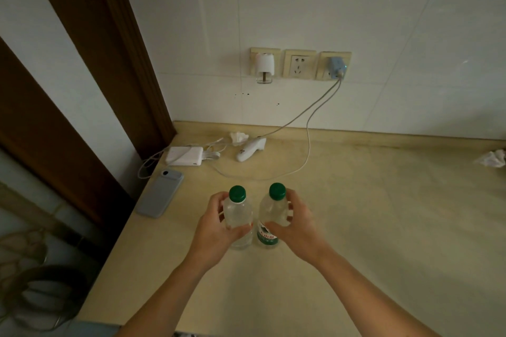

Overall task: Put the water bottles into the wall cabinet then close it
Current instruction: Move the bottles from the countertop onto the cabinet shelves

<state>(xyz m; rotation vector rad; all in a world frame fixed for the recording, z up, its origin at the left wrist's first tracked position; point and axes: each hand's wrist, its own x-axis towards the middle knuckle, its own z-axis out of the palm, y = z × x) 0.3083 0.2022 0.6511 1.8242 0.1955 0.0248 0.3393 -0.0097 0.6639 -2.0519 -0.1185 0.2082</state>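
Two clear plastic green-capped water bottles, left one (237,220) and right one (271,220), stood upright side by side near beige table (383,213) edge. Left hand (217,224) grip clamped on left bottle, right hand (297,224) grip on right. Wall cabinet not seen; stowing and closing judged still undone.

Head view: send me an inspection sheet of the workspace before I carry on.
Surface: beige stone countertop, stained near the wall.
Job's things: two clear plastic water bottles with green caps, left bottle unlabelled, right bottle green-labelled; wall cabinet not in view.
Clutter: grey phone, white power bank, white handheld device, two crumpled tissues.
Hands: left hand grips left bottle; right hand grips right bottle.
Cables: white cable runs from blue wall charger.
Surroundings: white tiled wall, brown door frame.
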